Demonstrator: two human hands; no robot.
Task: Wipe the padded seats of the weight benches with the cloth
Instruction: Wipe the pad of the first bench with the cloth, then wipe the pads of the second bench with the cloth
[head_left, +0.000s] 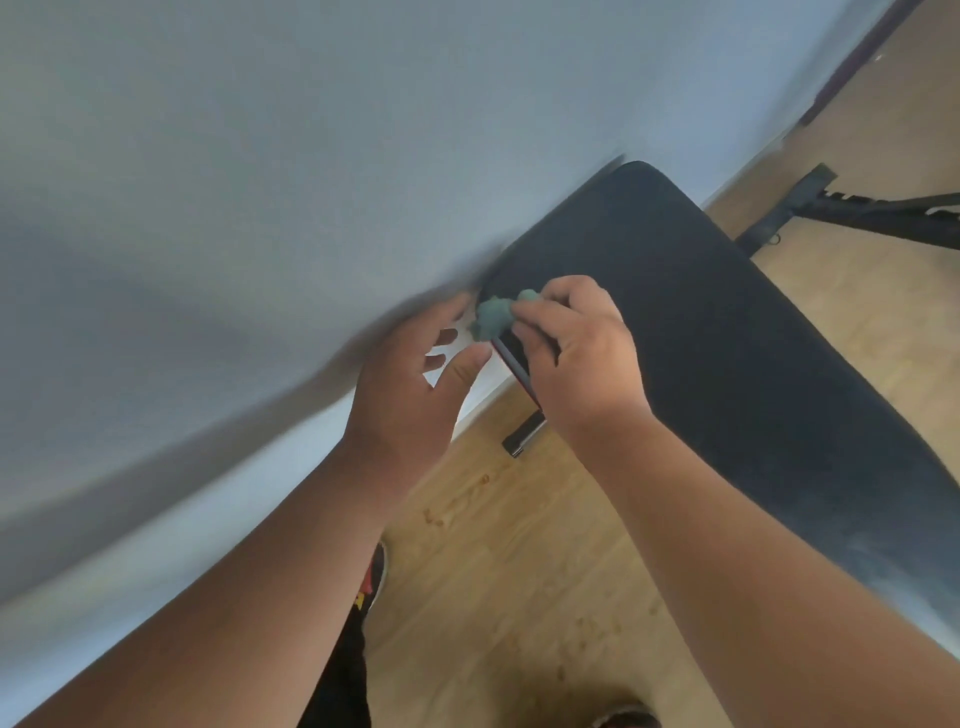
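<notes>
A black padded bench seat (727, 332) runs from the wall at the top middle down to the right edge. My right hand (576, 353) pinches a small bunched green cloth (491, 319) against the pad's left edge, close to the wall. My left hand (415, 384) hovers just left of the cloth with fingers spread and relaxed, holding nothing. A red-trimmed side of the bench (514, 369) shows under my right hand's fingers.
A pale blue-grey wall (260, 208) fills the left and top, tight against the bench. Light wooden floor (519, 545) lies below. A black metal frame (857, 208) stands on the floor at the right. A shoe (376, 577) shows near my left forearm.
</notes>
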